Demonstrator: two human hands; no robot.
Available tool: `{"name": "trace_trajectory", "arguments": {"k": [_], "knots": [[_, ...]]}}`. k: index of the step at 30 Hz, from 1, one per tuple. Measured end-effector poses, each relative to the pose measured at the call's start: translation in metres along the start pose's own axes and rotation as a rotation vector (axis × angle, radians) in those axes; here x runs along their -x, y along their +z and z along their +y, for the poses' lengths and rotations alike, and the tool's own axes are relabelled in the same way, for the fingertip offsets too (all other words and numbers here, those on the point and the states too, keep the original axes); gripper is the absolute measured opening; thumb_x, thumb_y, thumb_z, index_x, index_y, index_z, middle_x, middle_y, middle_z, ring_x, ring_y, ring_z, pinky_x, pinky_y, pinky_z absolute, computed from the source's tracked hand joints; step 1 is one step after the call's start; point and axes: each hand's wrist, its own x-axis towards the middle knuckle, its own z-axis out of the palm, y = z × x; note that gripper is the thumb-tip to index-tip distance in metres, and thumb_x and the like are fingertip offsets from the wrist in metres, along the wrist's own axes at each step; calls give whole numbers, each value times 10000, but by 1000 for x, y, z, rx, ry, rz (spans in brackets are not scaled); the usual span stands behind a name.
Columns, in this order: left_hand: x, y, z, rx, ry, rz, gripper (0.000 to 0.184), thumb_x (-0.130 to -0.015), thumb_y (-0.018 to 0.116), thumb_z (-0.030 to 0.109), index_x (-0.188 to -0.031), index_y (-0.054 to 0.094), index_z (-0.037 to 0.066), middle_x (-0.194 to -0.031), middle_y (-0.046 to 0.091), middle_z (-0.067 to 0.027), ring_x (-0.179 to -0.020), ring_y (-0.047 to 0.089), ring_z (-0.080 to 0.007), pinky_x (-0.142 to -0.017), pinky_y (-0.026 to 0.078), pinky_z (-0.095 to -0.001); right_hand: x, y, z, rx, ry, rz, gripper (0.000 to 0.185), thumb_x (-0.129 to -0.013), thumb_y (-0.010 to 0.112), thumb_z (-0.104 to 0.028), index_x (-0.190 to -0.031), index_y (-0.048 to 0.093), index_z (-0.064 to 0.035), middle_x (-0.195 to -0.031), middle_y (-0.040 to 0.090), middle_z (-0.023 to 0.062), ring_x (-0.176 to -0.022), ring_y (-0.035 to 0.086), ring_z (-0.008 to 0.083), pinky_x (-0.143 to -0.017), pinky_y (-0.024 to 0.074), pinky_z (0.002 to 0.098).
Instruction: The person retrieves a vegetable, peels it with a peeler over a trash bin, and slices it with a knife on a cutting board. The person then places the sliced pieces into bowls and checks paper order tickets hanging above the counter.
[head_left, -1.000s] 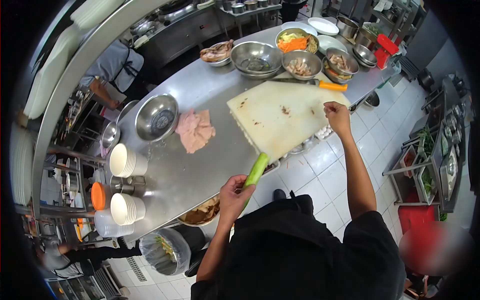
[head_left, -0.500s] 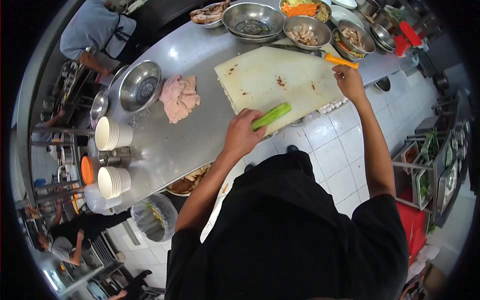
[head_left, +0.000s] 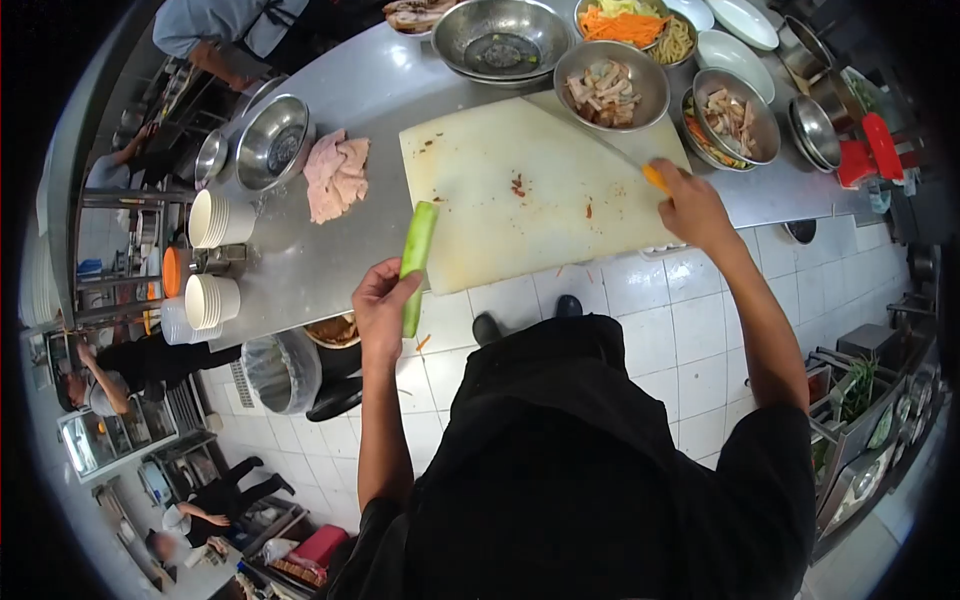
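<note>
My left hand (head_left: pixel 380 308) is closed around a long green cucumber (head_left: pixel 419 238), held upright off the near left corner of the cutting board (head_left: pixel 490 240). Its skin looks pale and peeled in places. In my right hand (head_left: pixel 697 208) is a knife (head_left: pixel 655 179) by its orange handle. The blade stretches away to the far left over the board, and part of it passes close to a steel bowl of sliced meat (head_left: pixel 605 85). Small reddish-brown scraps (head_left: pixel 518 185) lie on the board.
A pink cloth (head_left: pixel 336 175) and an empty-looking steel bowl (head_left: pixel 273 143) sit left of the board. Stacked paper cups (head_left: pixel 220 218) stand at the counter's left end. Bowls of shredded vegetables (head_left: pixel 625 27) are behind. A lined bin (head_left: pixel 280 372) stands below; other people work at left.
My left hand has lifted the cucumber off the board, moved left and turned it upright. My right hand has closed on the knife's handle and swung the blade over the board.
</note>
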Motion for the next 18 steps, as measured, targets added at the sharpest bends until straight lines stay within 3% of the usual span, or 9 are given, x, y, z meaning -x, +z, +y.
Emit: {"name": "trace_trajectory", "arguments": {"k": [2, 4, 6, 7, 9, 14, 18], "knots": [[4, -6, 1, -24, -26, 41, 203, -782, 653, -19, -979, 605, -29, -886, 639, -42, -770, 570, -87, -724, 438, -204, 43, -7, 2, -168, 63, -51, 428, -767, 561, -67, -1183, 463, -87, -851, 615, 219, -840, 581, 433, -723, 462, 482], [8, -21, -5, -12, -5, 100, 197, -787, 649, -9, -978, 604, -27, -884, 633, -38, -770, 566, -87, -723, 437, -204, 91, -15, 1, -386, 69, -45, 380, -851, 565, -124, -1213, 453, -90, -701, 603, 154, -657, 616, 333, -586, 470, 405], [12, -34, -4, -8, -6, 113, 194, -789, 648, -7, -976, 602, -27, -878, 629, -36, -764, 564, -89, -725, 435, -203, 137, -23, -2, -641, 416, -261, 384, -916, 523, -147, -1282, 426, -82, -613, 524, 44, -482, 520, 142, -451, 411, 273], [12, -39, -4, 1, -11, 147, 195, -789, 650, -4, -976, 602, -27, -877, 628, -38, -763, 564, -90, -725, 435, -204, 155, -23, -7, -639, 414, -267, 384, -916, 523, -147, -1282, 426, -82, -613, 524, 44, -482, 520, 142, -451, 411, 273], [11, -58, -9, 20, -23, 182, 200, -789, 655, 4, -979, 602, -27, -878, 628, -44, -759, 566, -92, -716, 438, -208, 185, -12, -19, -941, 717, -105, 431, -945, 477, -147, -1354, 371, -63, -590, 436, -31, -447, 384, 30, -382, 328, 201], [13, -101, -14, 69, -41, 206, 199, -790, 656, 8, -978, 601, -29, -878, 628, -46, -749, 568, -90, -696, 442, -212, 178, 40, -70, -958, 833, 88, 501, -952, 469, -157, -1416, 294, -83, -550, 398, -37, -424, 376, 43, -364, 322, 211], [22, -148, -23, 107, -6, 183, 191, -792, 649, 0, -975, 604, -28, -864, 627, -44, -738, 561, -86, -671, 431, -205, 166, 85, -131, -1078, 769, -52, 501, -940, 494, -158, -1405, 323, -85, -560, 430, -16, -429, 401, 61, -370, 335, 223]]}}
